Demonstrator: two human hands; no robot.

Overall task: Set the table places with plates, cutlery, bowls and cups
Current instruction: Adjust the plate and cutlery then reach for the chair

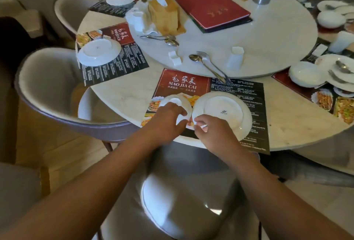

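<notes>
Just below the centre of the frame, a white bowl (176, 103) sits upside down on a red and black placemat (182, 84), touching a white plate (226, 109) that also lies face down to its right. The left hand (166, 122) curls over the bowl's near side and grips it. The right hand (214, 134) pinches the plate's near-left rim with bent fingers. The placemat lies at the near edge of the round pale worktop (124, 94). Beyond it, on a raised turntable (268, 48), a spoon (195, 58) and fork (204, 55) lie side by side near an upturned white cup (234, 57). A red menu book (210, 7) sits further up. At the left of the frame stands a grey chair (47, 78).
</notes>
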